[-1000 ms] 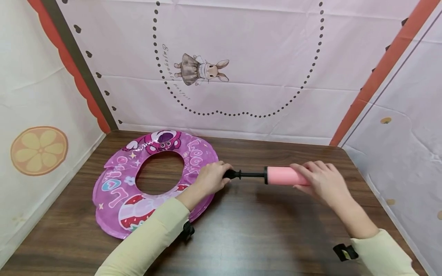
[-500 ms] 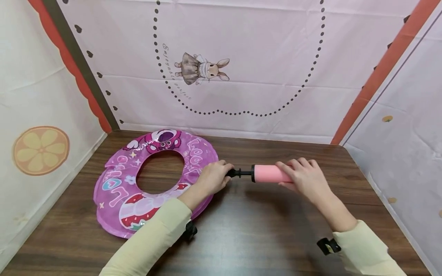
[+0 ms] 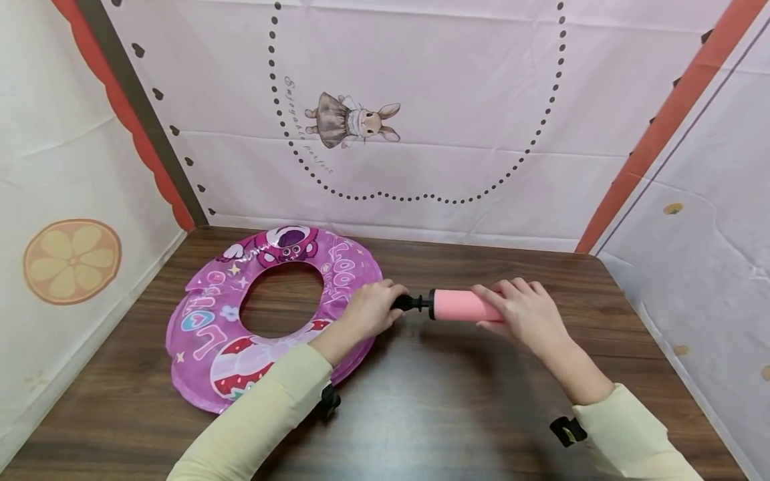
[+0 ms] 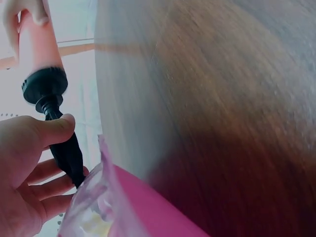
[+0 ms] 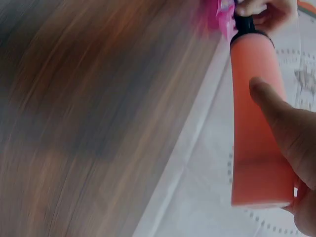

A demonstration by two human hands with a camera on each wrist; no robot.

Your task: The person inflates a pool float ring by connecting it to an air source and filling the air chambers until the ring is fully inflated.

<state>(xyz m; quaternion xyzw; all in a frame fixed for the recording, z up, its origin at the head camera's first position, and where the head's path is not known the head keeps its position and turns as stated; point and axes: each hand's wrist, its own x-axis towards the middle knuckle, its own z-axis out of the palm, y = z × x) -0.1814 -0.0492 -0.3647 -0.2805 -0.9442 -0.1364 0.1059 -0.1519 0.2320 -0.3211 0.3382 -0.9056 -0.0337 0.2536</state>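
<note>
A hand pump with a pink barrel [image 3: 460, 305] and black end parts lies level between my two hands. My left hand [image 3: 374, 308] holds its black grip [image 4: 68, 155], thumb on one side and fingers behind. Around the pink barrel my right hand [image 3: 529, 317] is wrapped, the thumb [image 5: 271, 101] lying along it in the right wrist view. Only a short bit of black rod shows between grip and barrel. A purple swim ring [image 3: 195, 321], printed with a bear and strawberries, lies to the left; its edge [image 4: 148, 205] is right at the grip's tip in the left wrist view.
The brown wooden table [image 3: 421, 414] lies under everything. A pale cloth backdrop [image 3: 451, 100] with a rabbit print stands behind it, and more printed cloth [image 3: 60, 160] closes off both sides.
My right hand has moved left with the pink barrel, sliding it over the black rod toward the grip. My left hand and the swim ring have stayed nearly in place.
</note>
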